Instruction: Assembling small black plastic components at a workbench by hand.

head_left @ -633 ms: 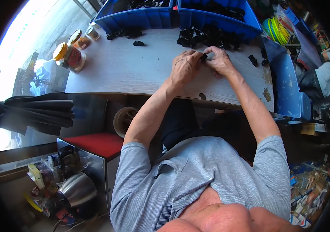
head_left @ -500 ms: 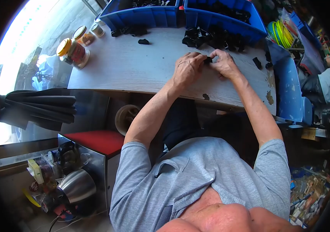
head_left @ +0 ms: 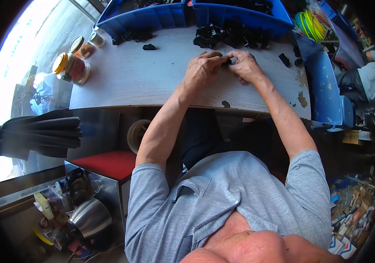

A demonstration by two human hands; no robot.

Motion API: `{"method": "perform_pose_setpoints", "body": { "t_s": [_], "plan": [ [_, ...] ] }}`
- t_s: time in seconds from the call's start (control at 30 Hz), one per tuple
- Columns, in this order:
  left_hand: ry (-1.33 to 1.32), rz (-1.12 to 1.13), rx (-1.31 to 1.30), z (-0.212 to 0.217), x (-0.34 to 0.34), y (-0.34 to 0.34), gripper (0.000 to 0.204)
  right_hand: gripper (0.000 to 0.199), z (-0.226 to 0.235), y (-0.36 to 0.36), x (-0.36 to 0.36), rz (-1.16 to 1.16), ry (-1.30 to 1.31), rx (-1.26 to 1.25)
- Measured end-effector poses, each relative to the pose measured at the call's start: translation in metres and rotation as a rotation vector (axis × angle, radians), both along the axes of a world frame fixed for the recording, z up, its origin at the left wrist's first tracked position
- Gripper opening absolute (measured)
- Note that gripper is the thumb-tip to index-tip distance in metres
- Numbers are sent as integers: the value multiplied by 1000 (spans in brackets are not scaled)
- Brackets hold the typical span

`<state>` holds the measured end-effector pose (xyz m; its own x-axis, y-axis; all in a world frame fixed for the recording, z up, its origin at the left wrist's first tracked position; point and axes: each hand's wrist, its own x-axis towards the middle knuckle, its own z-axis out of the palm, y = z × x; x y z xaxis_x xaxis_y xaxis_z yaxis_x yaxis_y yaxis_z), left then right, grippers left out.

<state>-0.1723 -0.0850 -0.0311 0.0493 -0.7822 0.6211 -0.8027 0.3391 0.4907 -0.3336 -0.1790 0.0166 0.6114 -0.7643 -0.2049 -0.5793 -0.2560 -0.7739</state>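
My left hand [head_left: 202, 68] and my right hand [head_left: 245, 65] meet over a pale wooden table [head_left: 143, 83], fingertips pinched together on a small black plastic part [head_left: 227, 62] held between them. Just beyond my hands lies a heap of similar black parts [head_left: 229, 36] in front of two blue bins [head_left: 170, 15]. Most of the held part is hidden by my fingers.
Several jars with yellow and dark lids [head_left: 74, 61] stand at the table's left end. Loose black parts [head_left: 135, 37] lie at the back left and others [head_left: 289, 59] to the right. A blue crate [head_left: 325, 90] sits at the right edge. A red-topped stool [head_left: 104, 163] and a metal kettle [head_left: 88, 217] sit below left.
Both hands stay joined on the small black part, with only slight finger movement. The view has shifted a little.
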Motion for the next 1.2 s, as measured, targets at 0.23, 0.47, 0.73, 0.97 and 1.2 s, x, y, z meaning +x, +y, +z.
{"method": "perform_pose_setpoints", "body": {
  "t_s": [0.23, 0.47, 0.73, 0.97, 1.2],
  "plan": [
    [-177, -30, 73, 5, 5, 8, 38, 33, -3, -1, -2, -3, 6, 13],
    [-217, 82, 164, 9, -11, 22, 45, 32, 4, 2, -3, 12, -9, 2],
    [-344, 128, 209, 9, -11, 38, 50, 29, -1, 7, -3, 27, 17, 38],
    [-77, 197, -123, 3, 9, 31, 44, 31, 2, 11, -22, -35, -65, 104],
    [-306, 710, 73, -17, 166, 39, 36, 50, -4, -21, -87, -425, -328, 259]
  ]
}}
